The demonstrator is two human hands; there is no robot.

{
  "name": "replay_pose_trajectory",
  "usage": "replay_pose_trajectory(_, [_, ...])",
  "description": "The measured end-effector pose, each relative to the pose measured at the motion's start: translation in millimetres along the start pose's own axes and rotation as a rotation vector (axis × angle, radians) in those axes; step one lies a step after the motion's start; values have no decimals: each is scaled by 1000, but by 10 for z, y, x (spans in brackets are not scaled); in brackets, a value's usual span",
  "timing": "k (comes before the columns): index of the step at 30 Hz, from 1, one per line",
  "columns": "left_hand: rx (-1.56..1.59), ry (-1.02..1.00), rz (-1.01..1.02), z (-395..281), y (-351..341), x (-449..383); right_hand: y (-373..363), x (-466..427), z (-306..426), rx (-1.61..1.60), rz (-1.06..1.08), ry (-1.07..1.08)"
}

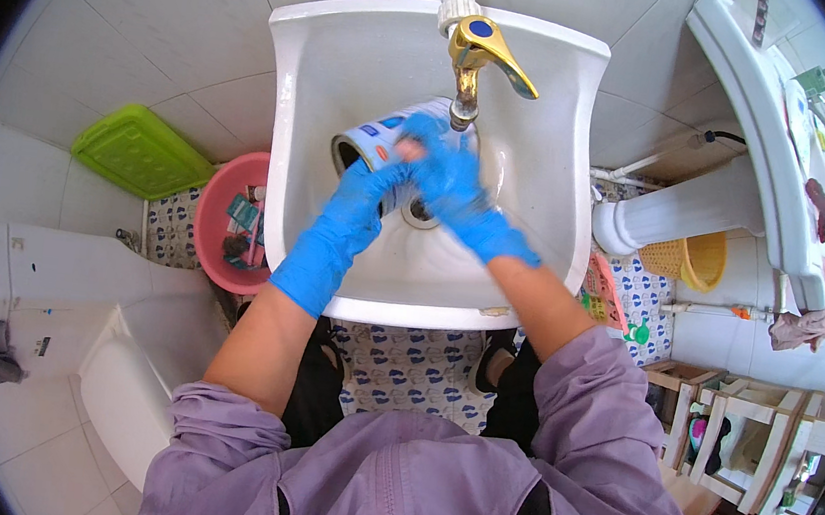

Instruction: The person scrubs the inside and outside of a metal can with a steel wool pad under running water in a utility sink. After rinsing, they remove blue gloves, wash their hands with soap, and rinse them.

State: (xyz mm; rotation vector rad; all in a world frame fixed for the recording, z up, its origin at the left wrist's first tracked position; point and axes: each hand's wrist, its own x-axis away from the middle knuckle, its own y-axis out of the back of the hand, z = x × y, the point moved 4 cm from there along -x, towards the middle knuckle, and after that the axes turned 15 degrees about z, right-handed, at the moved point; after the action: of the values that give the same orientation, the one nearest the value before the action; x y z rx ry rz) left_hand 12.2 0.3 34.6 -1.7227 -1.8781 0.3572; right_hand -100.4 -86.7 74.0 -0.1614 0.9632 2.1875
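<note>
A light blue-and-white printed tin can point(362, 134) lies tilted inside the white ceramic sink point(540, 195), its dark open mouth facing left. My left hand point(362, 196), in a blue rubber glove, grips the can near that open rim. Across the can's side is my right hand point(451, 178), gloved alike and blurred by motion. Something pinkish shows by its fingers, too blurred to name. Just above the right hand hangs the spout of a gold-coloured tap point(469, 75). The drain hole point(421, 212) is partly visible below the hands.
Left of the sink stand a pink basin point(207, 236) holding several items, a green plastic lid point(140, 153) and a white toilet point(136, 372). To the right are a pedestal washbasin point(747, 89), a yellow basket point(684, 260) and a wooden rack point(748, 436).
</note>
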Motion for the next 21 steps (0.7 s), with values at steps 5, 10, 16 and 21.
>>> replay_pose_trajectory(5, [-338, 37, 169, 29, -237, 120, 501, 64, -738, -50, -8, -388])
replay_pose_trajectory(10, [-515, 172, 175, 212, -176, 93, -15, -62, 222, -42, 155, 97])
replay_pose_trajectory(16, [-632, 194, 340, 216, -217, 197, 287, 130, -624, 82, 323, -518])
replay_pose_trajectory(21, [-890, 110, 267, 191, -171, 184, -4, -34, -176, -118, 221, -279])
